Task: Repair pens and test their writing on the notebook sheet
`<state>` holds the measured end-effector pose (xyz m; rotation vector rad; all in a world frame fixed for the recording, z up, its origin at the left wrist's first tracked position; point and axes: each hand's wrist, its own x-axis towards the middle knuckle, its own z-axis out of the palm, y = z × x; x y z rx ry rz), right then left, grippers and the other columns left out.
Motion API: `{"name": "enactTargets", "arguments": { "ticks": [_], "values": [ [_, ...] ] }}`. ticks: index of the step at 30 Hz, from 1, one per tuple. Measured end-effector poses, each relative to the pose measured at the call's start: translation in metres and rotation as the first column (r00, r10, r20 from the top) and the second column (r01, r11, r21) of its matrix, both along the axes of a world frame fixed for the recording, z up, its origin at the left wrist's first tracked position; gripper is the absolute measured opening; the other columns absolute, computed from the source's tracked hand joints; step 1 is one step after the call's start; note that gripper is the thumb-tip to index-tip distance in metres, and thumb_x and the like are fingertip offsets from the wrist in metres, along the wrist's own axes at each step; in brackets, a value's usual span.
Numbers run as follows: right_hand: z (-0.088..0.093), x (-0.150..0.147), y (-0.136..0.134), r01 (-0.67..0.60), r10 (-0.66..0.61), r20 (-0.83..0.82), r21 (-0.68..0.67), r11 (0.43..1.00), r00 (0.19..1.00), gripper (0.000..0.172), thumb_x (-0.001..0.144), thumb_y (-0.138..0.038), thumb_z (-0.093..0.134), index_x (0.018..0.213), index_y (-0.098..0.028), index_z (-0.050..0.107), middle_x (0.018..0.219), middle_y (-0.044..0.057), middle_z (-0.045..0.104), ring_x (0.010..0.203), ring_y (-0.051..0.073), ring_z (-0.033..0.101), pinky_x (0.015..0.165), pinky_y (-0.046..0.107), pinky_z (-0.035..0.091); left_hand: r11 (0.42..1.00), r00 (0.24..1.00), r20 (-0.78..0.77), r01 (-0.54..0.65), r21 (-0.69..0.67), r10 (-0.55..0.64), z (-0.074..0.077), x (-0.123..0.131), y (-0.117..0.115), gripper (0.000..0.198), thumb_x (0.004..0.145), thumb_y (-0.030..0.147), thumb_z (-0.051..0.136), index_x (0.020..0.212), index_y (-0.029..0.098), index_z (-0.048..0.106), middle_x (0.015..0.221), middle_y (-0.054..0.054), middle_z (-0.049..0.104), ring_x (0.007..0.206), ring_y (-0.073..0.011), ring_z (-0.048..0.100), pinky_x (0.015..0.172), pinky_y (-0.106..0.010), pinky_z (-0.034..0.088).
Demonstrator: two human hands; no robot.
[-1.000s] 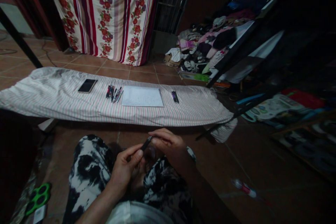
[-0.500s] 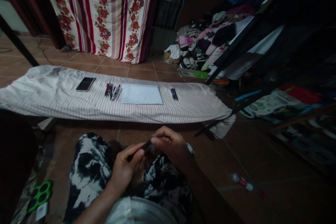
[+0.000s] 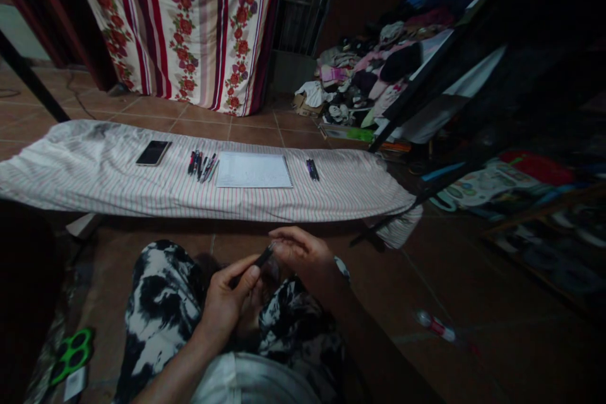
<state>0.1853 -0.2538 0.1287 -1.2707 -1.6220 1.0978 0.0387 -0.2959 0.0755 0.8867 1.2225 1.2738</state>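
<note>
Above my lap, my left hand [image 3: 230, 297] grips a thick black pen [image 3: 263, 257] between thumb and fingers, its narrow end pointing up to the right. My right hand [image 3: 305, 259] is right by that end, with its fingers stretched out and slightly bent. Whether they touch the tip is hard to make out in the dim light. Beyond my hands, a spiral notebook [image 3: 254, 170] lies open on a striped cloth [image 3: 189, 203]. Several pens and markers [image 3: 202, 166] lie left of the notebook, and a few more pens [image 3: 312, 170] lie to its right.
A phone [image 3: 154, 153] rests on the cloth at the left. On the tiled floor are a green object with round dark holes [image 3: 72, 355] and a bottle [image 3: 435, 326]. A clothes pile [image 3: 369, 69] and a floral curtain [image 3: 189, 25] stand behind. Dark slanted bars [image 3: 402, 101] flank the cloth.
My right fingers have loosened and shifted slightly off the pen's end, so more of its narrow tip shows. My left hand keeps its grip.
</note>
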Motion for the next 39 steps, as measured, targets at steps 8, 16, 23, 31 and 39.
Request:
{"name": "enactTargets", "arguments": {
  "ticks": [8,16,23,31,39],
  "values": [
    [0.0,0.006,0.002,-0.008,0.006,0.019,0.12,0.993,1.0,0.01,0.074,-0.025,0.061,0.078,-0.02,0.069,0.081,0.004,0.065,0.08,0.016,0.06,0.068,0.024,0.048,0.995,0.995,0.048,0.091,-0.046,-0.089,0.003,0.001,0.002,0.037,0.065,0.038,0.068,0.091,0.012,0.072,0.057,-0.003,0.063,0.053,-0.0138,0.055,0.049,-0.023,0.043],
    [0.0,0.0,-0.001,0.09,-0.115,0.184,0.139,0.986,0.976,0.02,0.073,-0.032,0.059,0.059,-0.018,0.057,0.06,-0.002,0.05,0.054,0.01,0.047,0.049,0.021,0.037,0.988,0.98,-0.187,0.093,0.121,-0.069,-0.003,-0.005,0.005,0.026,0.072,0.035,0.062,0.09,0.018,0.073,0.08,-0.006,0.069,0.072,-0.0187,0.061,0.064,-0.025,0.048],
    [0.0,-0.001,-0.001,0.046,-0.046,0.011,0.0,0.999,0.999,0.015,0.074,-0.031,0.058,0.076,-0.018,0.065,0.078,0.002,0.062,0.074,0.014,0.059,0.065,0.023,0.047,0.994,0.987,-0.148,0.079,0.074,-0.067,0.004,-0.006,0.006,0.027,0.071,0.035,0.063,0.089,0.017,0.072,0.08,-0.006,0.07,0.073,-0.0192,0.061,0.065,-0.026,0.048],
    [-0.006,0.007,0.006,-0.038,0.042,-0.112,0.043,0.998,0.993,0.016,0.072,-0.031,0.063,0.081,-0.021,0.071,0.085,0.004,0.065,0.084,0.016,0.061,0.074,0.027,0.049,0.986,0.981,0.119,0.16,-0.048,-0.154,0.007,-0.005,0.005,0.035,0.065,0.038,0.069,0.089,0.012,0.072,0.059,-0.003,0.062,0.053,-0.0117,0.052,0.052,-0.022,0.041],
    [-0.004,0.002,0.001,0.055,-0.062,0.053,0.131,0.99,0.997,0.009,0.073,-0.026,0.06,0.069,-0.019,0.063,0.073,0.002,0.06,0.072,0.014,0.058,0.065,0.024,0.046,0.991,0.991,-0.028,0.133,0.021,-0.132,0.0,-0.003,0.006,0.028,0.069,0.035,0.065,0.088,0.015,0.072,0.08,-0.006,0.07,0.072,-0.0186,0.061,0.067,-0.027,0.048]
  ]
}}
